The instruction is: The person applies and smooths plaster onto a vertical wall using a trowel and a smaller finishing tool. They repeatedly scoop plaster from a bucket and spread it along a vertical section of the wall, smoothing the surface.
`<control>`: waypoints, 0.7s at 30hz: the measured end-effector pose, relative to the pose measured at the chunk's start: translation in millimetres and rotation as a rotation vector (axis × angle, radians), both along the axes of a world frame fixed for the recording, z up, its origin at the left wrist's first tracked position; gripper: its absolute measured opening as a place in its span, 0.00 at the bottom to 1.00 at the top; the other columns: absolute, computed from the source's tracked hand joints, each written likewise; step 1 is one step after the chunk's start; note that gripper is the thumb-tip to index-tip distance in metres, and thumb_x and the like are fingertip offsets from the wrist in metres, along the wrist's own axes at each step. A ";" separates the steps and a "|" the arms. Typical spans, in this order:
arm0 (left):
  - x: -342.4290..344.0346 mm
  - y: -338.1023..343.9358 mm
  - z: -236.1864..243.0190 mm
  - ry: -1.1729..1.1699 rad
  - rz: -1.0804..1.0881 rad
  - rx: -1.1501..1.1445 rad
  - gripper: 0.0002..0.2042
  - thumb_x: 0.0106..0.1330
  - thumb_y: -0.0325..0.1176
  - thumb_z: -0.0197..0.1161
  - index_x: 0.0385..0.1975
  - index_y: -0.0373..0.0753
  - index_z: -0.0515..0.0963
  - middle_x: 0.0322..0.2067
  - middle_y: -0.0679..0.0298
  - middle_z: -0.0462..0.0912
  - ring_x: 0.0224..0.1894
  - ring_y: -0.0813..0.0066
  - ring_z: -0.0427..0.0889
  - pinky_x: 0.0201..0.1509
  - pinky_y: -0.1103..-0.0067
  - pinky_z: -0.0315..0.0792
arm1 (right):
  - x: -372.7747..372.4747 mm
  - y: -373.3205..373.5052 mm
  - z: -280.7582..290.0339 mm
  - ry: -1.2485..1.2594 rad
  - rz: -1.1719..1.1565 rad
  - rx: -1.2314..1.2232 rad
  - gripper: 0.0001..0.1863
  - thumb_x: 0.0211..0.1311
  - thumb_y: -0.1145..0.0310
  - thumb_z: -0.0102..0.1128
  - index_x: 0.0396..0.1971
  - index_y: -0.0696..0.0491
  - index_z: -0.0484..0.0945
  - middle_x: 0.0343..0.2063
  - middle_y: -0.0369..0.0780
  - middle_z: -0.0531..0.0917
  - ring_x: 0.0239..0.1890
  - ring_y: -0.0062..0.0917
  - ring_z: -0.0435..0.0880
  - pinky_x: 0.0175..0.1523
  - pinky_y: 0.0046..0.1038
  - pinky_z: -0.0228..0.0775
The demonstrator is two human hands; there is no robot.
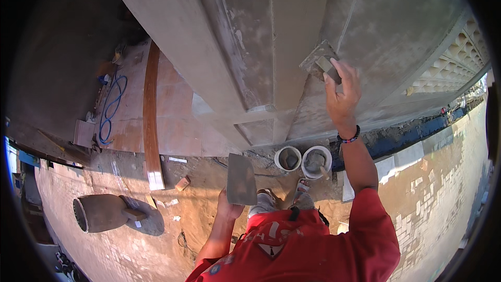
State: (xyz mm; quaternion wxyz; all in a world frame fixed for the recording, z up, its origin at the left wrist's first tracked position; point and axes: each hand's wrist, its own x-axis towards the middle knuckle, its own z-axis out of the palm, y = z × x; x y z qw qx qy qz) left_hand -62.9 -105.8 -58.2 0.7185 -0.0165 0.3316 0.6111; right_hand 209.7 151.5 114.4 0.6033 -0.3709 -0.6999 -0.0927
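Note:
My right hand (344, 91) is raised to the plastered wall, its fingers closed round the block-like grip of a small hand float (318, 57). The float's flat plate lies on or very close to the wall, beside a smooth vertical plaster band (296, 36). Held low in front of my body by my left hand (228, 208) is a flat grey rectangular plastering float (241, 177), its broad face turned up. The left fingers are partly hidden behind it. Below the wall stand two white buckets, one (288, 158) holding dark contents and the other (316, 162) grey mortar with a stick-like handle.
A long wooden plank (151, 104) crosses the raised tiled floor at the left, near a coiled blue hose (110, 107). Farther left, a dark barrel (102, 213) lies on the ground. A brick piece (182, 183) and scraps lie nearby; a patterned vent block panel (454, 62) is at right.

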 end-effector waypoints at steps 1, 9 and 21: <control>0.1 4.5 8.2 0.012 -0.034 0.022 0.15 0.69 0.33 0.45 0.50 0.35 0.72 0.44 0.59 0.79 0.45 0.65 0.79 0.49 0.68 0.74 | 8.9 4.7 23.9 -0.036 -0.032 0.064 0.21 0.47 0.83 0.60 0.45 0.56 0.78 0.38 0.44 0.78 0.41 0.38 0.74 0.45 0.34 0.68; 15.9 4.7 -0.3 -0.006 -0.004 0.022 0.16 0.69 0.34 0.45 0.52 0.35 0.70 0.45 0.59 0.78 0.46 0.64 0.78 0.49 0.69 0.74 | -5.2 25.2 -77.0 -0.450 0.074 -0.055 0.23 0.48 0.80 0.60 0.49 0.54 0.75 0.41 0.40 0.75 0.42 0.34 0.71 0.47 0.34 0.69; 64.1 -18.0 10.4 0.012 0.122 0.050 0.14 0.69 0.32 0.47 0.50 0.34 0.72 0.44 0.59 0.78 0.43 0.66 0.79 0.47 0.71 0.75 | 34.9 32.8 12.5 0.460 0.553 -0.379 0.23 0.63 0.70 0.57 0.58 0.59 0.70 0.42 0.44 0.80 0.40 0.22 0.79 0.45 0.24 0.70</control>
